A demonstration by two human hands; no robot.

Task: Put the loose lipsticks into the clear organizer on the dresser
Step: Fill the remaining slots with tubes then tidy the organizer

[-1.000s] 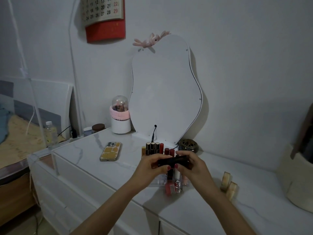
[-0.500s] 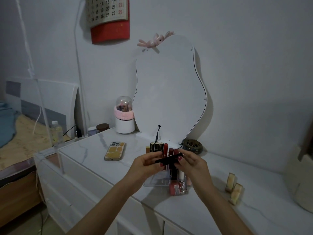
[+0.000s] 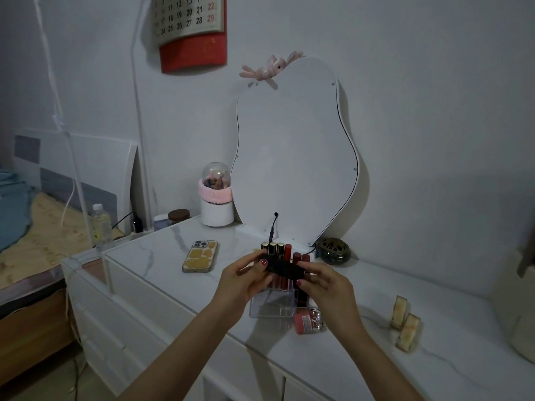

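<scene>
2 hands (image 3: pixel 289 280) grip a black lipstick (image 3: pixel 285 268), hiding part of the clear organizer (image 3: pixel 272 309).

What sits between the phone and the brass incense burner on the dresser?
Head view: the clear organizer with upright lipsticks, and both hands holding a black lipstick.

A phone (image 3: pixel 200 256) lies flat (camera side up) near a wavy mirror (image 3: pixel 292 157), a white pot (image 3: pixel 217 212) and a wall calendar (image 3: pixel 191 27).
</scene>
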